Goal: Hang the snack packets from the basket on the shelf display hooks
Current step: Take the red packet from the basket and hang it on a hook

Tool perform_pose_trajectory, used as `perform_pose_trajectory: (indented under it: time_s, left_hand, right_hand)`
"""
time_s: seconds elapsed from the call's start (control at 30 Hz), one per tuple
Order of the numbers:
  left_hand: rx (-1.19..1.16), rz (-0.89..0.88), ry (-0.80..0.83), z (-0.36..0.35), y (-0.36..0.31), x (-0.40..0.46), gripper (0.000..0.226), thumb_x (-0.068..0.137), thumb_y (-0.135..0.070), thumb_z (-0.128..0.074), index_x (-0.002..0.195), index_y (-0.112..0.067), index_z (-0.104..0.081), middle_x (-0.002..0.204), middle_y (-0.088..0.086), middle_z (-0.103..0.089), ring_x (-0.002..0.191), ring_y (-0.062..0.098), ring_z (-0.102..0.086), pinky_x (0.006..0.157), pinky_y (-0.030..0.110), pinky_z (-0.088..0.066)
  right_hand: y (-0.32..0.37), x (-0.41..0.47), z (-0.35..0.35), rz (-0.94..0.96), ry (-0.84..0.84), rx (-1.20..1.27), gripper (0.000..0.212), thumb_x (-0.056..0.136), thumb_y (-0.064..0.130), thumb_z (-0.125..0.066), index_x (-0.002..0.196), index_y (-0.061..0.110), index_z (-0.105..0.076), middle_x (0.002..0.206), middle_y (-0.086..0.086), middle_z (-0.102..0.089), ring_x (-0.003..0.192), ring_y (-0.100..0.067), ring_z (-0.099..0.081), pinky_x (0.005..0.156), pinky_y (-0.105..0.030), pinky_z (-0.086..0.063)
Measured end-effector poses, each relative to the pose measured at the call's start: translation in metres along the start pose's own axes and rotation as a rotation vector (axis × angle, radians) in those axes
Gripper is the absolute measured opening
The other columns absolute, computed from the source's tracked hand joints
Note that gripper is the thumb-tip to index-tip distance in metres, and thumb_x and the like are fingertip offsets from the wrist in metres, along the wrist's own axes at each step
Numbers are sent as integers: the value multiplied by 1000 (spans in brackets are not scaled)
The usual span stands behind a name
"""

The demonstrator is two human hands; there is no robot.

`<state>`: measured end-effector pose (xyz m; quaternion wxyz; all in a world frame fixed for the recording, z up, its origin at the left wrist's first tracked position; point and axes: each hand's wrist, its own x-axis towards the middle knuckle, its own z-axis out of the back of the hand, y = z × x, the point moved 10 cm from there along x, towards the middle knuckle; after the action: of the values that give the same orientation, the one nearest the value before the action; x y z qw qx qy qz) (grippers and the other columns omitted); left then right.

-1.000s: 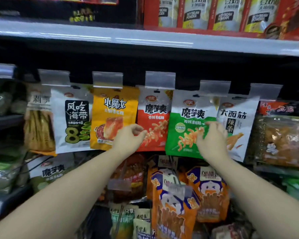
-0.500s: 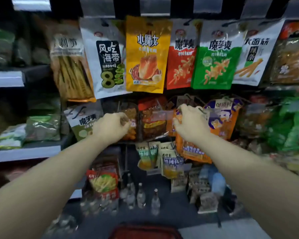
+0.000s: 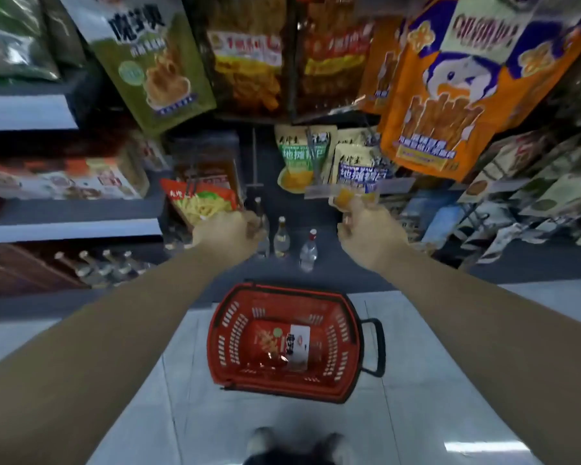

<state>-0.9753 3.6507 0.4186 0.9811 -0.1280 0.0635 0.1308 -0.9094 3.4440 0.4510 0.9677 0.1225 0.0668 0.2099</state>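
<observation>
Landmark: the red basket (image 3: 284,340) is sitting on the floor right in front of the shelf, so everything below is relative to that.
Snack packets: a few red and white snack packets (image 3: 282,347) are lying flat in the bottom of the basket, not hung yet.
Left hand: the left hand (image 3: 227,234) is hanging above the basket and off to its left, fingers curled loosely, holding nothing as far as I can see.
Right hand: the right hand (image 3: 366,233) is hovering above the basket on its right side, also half curled; a yellow packet (image 3: 353,196) is sitting right at its fingertips, can't tell if it's actually pinching it or just in front of it.
Handling guess: these look like light, crinkly foil pouches, kinda slippery and floppy, so I'd be grabbing one by the top edge near the hang hole, not the puffy middle.
Since a second ago: both hands were up at the top hook row touching the hanging packs, now they're dropping way down and the view is tipping to the basket.
Shelf: hanging duck-print orange packet (image 3: 450,95) is dangling above the basket's far right.
</observation>
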Motion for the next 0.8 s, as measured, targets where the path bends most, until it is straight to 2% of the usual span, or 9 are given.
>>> perform_pose_trajectory:
  time_s: [0.07, 0.13, 0.27, 0.5, 0.6, 0.7, 0.8]
  left_hand:
    - [-20, -2, 80, -61, 9, 2, 12, 93, -41, -46, 94, -34, -56, 93, 1, -69, 82, 28, -64, 65, 39, -57]
    - [15, -8, 142, -124, 15, 3, 18, 93, -43, -43, 91, -31, -56, 94, 4, -68, 85, 30, -64, 67, 39, -56]
    - [48, 63, 236, -246, 32, 5, 27, 93, -47, -44, 109, -33, -62, 112, 3, -65, 102, 31, -62, 77, 36, -50]
    - [81, 94, 429, -475, 76, 20, 31, 91, -49, -45, 112, -32, -61, 112, 3, -67, 106, 27, -63, 82, 33, -49]
    - [93, 78, 492, -561, 92, 36, 32, 88, -48, -50, 116, -35, -58, 116, 2, -66, 107, 26, -63, 85, 35, -51]
    - [181, 29, 551, -632, 102, 59, 33, 86, -38, -59, 119, -32, -57, 121, 3, -64, 111, 27, -61, 86, 36, -50]
    - [316, -115, 538, -683, 101, 89, 39, 88, -29, -59, 126, -26, -55, 131, 1, -56, 119, 25, -57, 92, 39, -49]
  right_hand:
    - [-17, -1, -53, -27, 73, -17, 35, 98, 28, -42, 127, 8, -42, 117, -16, -56, 109, -36, -52, 67, -34, -38]
    - [-35, -2, -110, -48, 142, -25, 37, 99, 29, -42, 130, 9, -41, 122, -14, -53, 114, -33, -50, 74, -38, -45]
    - [-74, -5, -236, -118, 251, -6, 40, 96, 28, -45, 132, 12, -42, 130, -11, -51, 122, -31, -46, 90, -41, -45]
    - [-131, -14, -459, -233, 454, -15, 46, 93, 28, -46, 136, 12, -38, 132, -13, -52, 122, -33, -48, 94, -38, -43]
    - [-147, -8, -542, -258, 489, -8, 50, 92, 26, -45, 140, 13, -35, 134, -12, -51, 123, -32, -46, 95, -39, -42]
    - [-162, 5, -610, -275, 484, -18, 48, 93, 26, -43, 139, 14, -37, 134, -12, -51, 123, -31, -47, 95, -38, -42]
    - [-178, 16, -667, -325, 482, -1, 46, 94, 29, -45, 137, 13, -38, 136, -12, -50, 124, -30, -46, 96, -38, -42]
